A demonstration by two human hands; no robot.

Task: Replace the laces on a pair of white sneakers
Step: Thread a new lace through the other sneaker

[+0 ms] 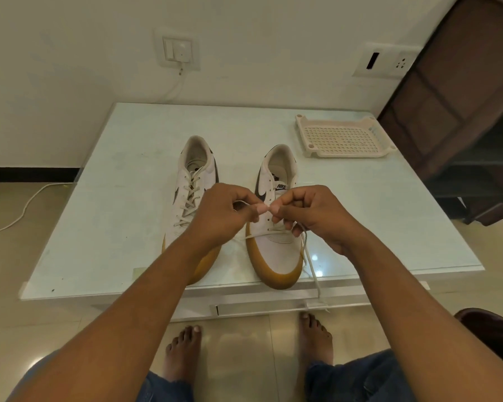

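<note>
Two white sneakers with tan soles stand side by side on a glass-topped table, toes toward me. The left sneaker is laced up its full length. The right sneaker has a white lace through only its lowest eyelets, and one end trails over the table's front edge. My left hand and my right hand meet above the right sneaker's eyelets. Each pinches the lace between thumb and fingertips.
A cream perforated plastic tray lies at the table's back right. A dark wooden cabinet stands to the right. A white cable runs over the floor at the left. My bare feet rest on the tiles below the table.
</note>
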